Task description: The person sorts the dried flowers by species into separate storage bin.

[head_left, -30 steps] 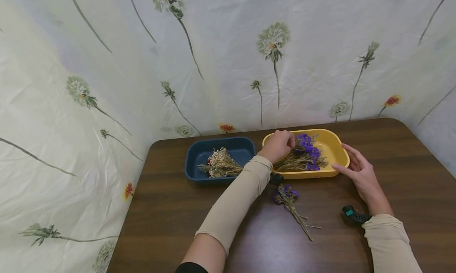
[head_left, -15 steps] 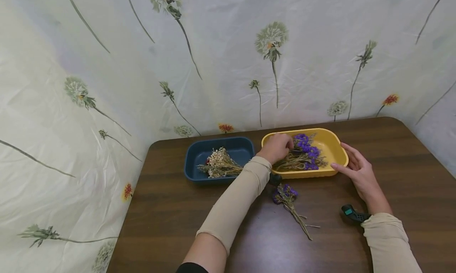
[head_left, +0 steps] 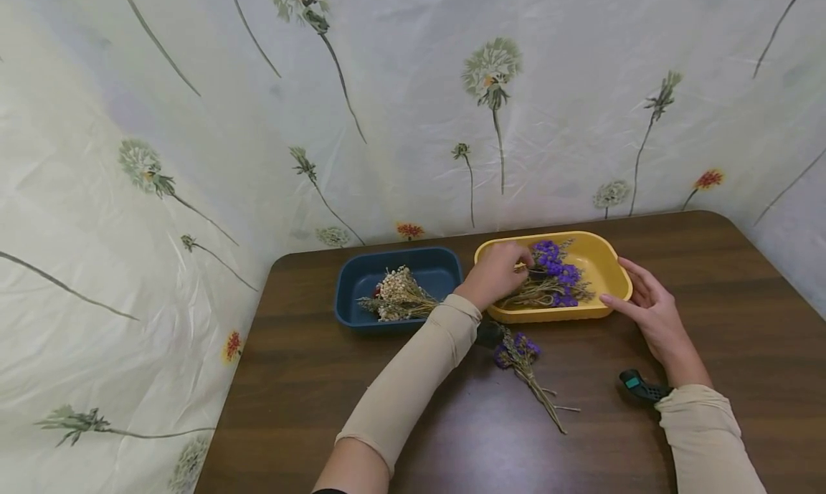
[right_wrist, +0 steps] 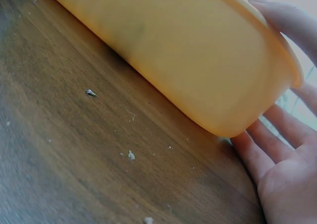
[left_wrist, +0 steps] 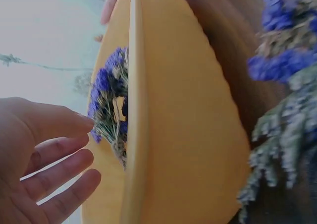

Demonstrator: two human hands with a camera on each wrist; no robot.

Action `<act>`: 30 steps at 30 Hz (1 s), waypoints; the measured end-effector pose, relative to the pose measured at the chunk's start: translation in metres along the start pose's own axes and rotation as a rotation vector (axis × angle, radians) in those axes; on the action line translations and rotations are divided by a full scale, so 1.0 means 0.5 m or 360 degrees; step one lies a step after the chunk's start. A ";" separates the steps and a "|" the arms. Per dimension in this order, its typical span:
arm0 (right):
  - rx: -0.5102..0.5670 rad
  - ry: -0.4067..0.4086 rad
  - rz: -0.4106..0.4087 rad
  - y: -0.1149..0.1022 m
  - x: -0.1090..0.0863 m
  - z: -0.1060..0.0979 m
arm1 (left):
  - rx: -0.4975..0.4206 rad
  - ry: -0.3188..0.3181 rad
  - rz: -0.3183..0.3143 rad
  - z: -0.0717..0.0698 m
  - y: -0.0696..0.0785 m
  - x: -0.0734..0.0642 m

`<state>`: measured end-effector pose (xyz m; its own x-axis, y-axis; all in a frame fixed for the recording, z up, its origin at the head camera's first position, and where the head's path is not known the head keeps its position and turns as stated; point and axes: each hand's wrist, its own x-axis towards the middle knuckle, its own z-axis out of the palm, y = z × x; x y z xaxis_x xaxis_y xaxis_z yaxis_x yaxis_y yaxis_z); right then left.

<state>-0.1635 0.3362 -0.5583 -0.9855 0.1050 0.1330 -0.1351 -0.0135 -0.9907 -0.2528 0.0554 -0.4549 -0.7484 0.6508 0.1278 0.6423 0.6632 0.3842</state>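
Note:
A yellow rectangular tray (head_left: pixel 603 268) holds a bunch of dried purple flowers (head_left: pixel 560 273), stems pointing left. Over the tray's left end hovers my left hand (head_left: pixel 495 270). In the left wrist view that hand (left_wrist: pixel 47 154) has spread, loosely bent fingers with nothing between them, close to the flowers. My right hand (head_left: pixel 660 325) holds the tray's right end. The right wrist view shows its thumb at the rim and its fingers against the outer wall (right_wrist: pixel 198 50). Another small dried purple bunch (head_left: pixel 532 383) lies on the table in front of the tray.
A dark blue tray (head_left: pixel 346 293) stands left of the yellow one, with dried cream flowers (head_left: pixel 396 290) in it. Small plant crumbs (right_wrist: pixel 131 155) dot the wooden table (head_left: pixel 613 444). A floral curtain (head_left: pixel 400 121) hangs behind the table's far edge.
My left hand has loosened its fingers and drawn back slightly to the left, off the purple flowers. The right hand stays at the yellow tray's end.

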 end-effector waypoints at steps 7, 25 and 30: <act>-0.0042 0.0005 0.0009 0.001 0.002 0.000 | 0.0058 0.0060 0.0193 -0.013 0.019 -0.055; -0.0092 0.0001 0.0024 -0.001 0.014 -0.003 | 0.0392 -0.0078 0.0538 0.049 0.085 -0.212; -0.0051 -0.0018 0.0005 0.000 0.020 -0.004 | 0.0470 -0.0232 0.0534 0.083 0.103 -0.244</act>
<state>-0.1732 0.3395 -0.5572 -0.9871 0.0939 0.1297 -0.1286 0.0179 -0.9915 -0.1214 0.0256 -0.4886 -0.4739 0.8784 0.0625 0.8802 0.4703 0.0643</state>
